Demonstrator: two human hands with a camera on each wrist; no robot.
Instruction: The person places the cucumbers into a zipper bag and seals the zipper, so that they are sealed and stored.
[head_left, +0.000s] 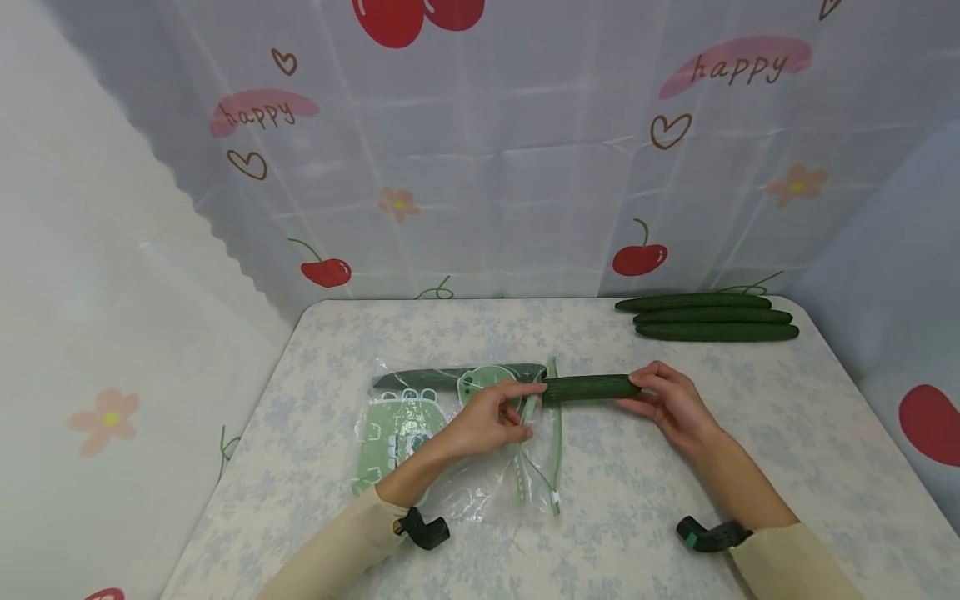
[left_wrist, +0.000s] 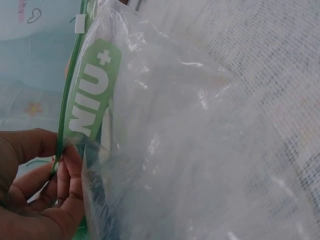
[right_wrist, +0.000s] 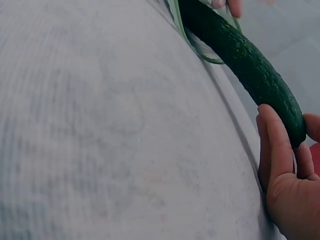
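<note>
My right hand (head_left: 678, 408) grips the right end of a dark green cucumber (head_left: 588, 387), held level above the table. The cucumber's other end is at the mouth of a clear zip bag (head_left: 480, 496) with green print. In the right wrist view, that end of the cucumber (right_wrist: 255, 65) passes between the bag's green-edged lips. With thumb and fingers, my left hand (head_left: 483, 421) pinches the bag's edge at the mouth, as the left wrist view also shows along the green zip strip (left_wrist: 65, 100). Inside the bag lies another cucumber (head_left: 420, 380), along its far side.
Three more cucumbers (head_left: 716, 317) lie side by side at the table's back right corner. A white slider (head_left: 555, 497) sits near the front end of the bag's zip. Patterned cloth covers the table (head_left: 637, 533), and a printed curtain (head_left: 517, 183) hangs behind it.
</note>
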